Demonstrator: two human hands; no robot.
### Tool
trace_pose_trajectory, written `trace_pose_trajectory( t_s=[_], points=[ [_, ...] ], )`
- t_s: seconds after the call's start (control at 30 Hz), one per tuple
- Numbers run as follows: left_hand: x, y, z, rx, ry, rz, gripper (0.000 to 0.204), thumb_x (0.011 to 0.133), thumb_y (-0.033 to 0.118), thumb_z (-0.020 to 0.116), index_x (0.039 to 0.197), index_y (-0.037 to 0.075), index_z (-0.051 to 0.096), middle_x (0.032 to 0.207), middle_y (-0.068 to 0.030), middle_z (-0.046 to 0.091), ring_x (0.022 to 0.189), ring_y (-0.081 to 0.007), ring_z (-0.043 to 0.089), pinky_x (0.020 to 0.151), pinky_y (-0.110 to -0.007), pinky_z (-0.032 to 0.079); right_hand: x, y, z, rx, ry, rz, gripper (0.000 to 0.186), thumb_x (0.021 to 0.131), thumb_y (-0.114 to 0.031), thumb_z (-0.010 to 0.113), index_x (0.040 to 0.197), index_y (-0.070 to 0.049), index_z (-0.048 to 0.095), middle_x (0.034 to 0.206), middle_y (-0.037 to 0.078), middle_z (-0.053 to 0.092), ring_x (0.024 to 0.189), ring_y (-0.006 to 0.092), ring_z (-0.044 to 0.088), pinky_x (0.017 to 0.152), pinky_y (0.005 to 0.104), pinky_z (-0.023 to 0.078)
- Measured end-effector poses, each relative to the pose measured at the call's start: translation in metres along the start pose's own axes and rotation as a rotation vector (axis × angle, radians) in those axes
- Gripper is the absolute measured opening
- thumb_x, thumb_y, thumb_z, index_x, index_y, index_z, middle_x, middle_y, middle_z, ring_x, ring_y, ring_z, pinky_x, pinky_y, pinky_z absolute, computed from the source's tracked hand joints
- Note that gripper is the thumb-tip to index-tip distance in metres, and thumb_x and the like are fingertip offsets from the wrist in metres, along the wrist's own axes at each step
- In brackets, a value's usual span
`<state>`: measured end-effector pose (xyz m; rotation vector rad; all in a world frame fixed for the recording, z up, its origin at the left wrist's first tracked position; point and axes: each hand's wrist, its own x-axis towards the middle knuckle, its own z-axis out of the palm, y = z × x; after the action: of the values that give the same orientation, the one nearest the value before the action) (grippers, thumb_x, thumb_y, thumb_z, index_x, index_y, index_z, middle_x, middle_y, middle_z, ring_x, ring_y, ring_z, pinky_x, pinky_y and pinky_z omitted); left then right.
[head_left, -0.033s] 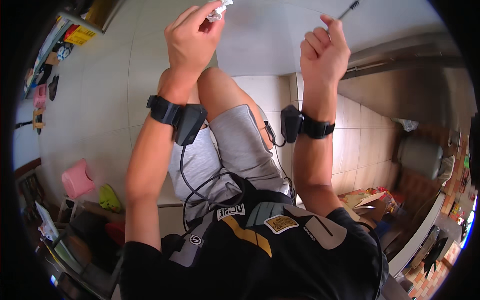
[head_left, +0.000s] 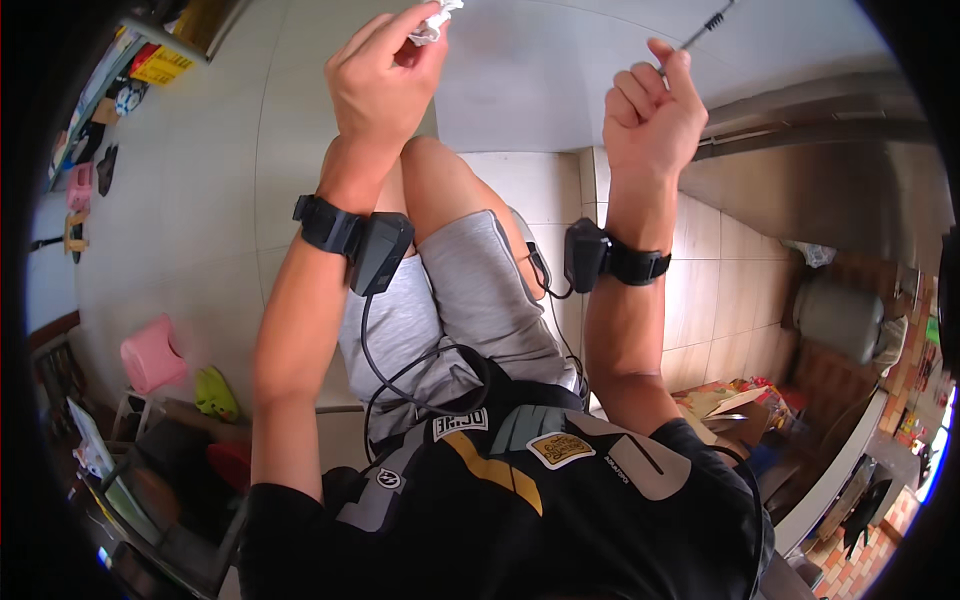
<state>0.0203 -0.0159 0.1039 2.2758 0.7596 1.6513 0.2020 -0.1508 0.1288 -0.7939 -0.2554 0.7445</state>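
My left hand (head_left: 380,85) is closed, with a crumpled white tissue (head_left: 432,22) pinched between thumb and fingers near the upper edge. To the right, my right hand (head_left: 655,115) is raised with its fingers curled. It grips a thin brush (head_left: 702,36) with a slim grey shaft and short dark bristles. The brush slants up and to the right, and its far end reaches the picture's edge. Both hands are in the air and well apart from each other.
Black devices (head_left: 381,254) are strapped to both wrists, with cables running to my lap. A grey metal surface (head_left: 820,185) stands at the right. On the left are a pink stool (head_left: 153,356) and a lime-green object (head_left: 214,393); cardboard and packages (head_left: 730,405) lie at the lower right.
My right hand has shifted slightly to the right, and the brush has moved with it. The left hand with the tissue has drifted a little to the left.
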Motion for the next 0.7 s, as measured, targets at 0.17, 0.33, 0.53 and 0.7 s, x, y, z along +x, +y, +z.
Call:
trace_pose_trajectory(
  t_s=[0.17, 0.33, 0.53, 0.7],
  points=[
    [-0.021, -0.004, -0.019, -0.069, 0.104, -0.172, 0.019, 0.081, 0.003, 0.079, 0.1, 0.001, 0.076, 0.078, -0.0039, 0.071, 0.062, -0.0082, 0.062, 0.057, -0.022, 0.05, 0.006, -0.008, -0.012, 0.097, -0.005, 0.031, 0.029, 0.107, -0.028, 0.044, 0.106, -0.001, 0.055, 0.065, -0.003, 0.033, 0.052, 0.0076, 0.023, 0.045, 0.0245, 0.017],
    [-0.045, -0.009, -0.024, -0.146, 0.108, -0.361, 0.02, 0.082, 0.003, 0.079, 0.102, 0.001, 0.076, 0.081, -0.004, 0.072, 0.065, -0.0074, 0.063, 0.058, -0.022, 0.05, 0.011, -0.006, -0.019, 0.148, -0.06, 0.061, 0.028, 0.107, -0.028, 0.044, 0.105, -0.003, 0.056, 0.064, -0.003, 0.035, 0.052, 0.0077, 0.024, 0.045, 0.0243, 0.018],
    [-0.056, -0.005, -0.02, -0.128, 0.089, -0.316, 0.019, 0.082, 0.002, 0.079, 0.101, 0.001, 0.076, 0.08, -0.0043, 0.072, 0.063, -0.0078, 0.062, 0.058, -0.022, 0.05, 0.015, -0.003, -0.02, 0.164, -0.082, 0.062, 0.025, 0.106, -0.027, 0.045, 0.105, -0.004, 0.056, 0.063, -0.003, 0.036, 0.052, 0.0081, 0.025, 0.046, 0.0243, 0.019],
    [-0.058, -0.009, -0.018, -0.174, 0.051, -0.282, 0.019, 0.081, 0.002, 0.079, 0.1, 0.001, 0.075, 0.076, -0.004, 0.069, 0.061, -0.008, 0.059, 0.057, -0.022, 0.049, 0.009, -0.001, -0.014, 0.094, -0.027, 0.025, 0.025, 0.105, -0.026, 0.046, 0.105, -0.003, 0.055, 0.065, -0.002, 0.036, 0.053, 0.0081, 0.025, 0.046, 0.0252, 0.019]
  ],
)
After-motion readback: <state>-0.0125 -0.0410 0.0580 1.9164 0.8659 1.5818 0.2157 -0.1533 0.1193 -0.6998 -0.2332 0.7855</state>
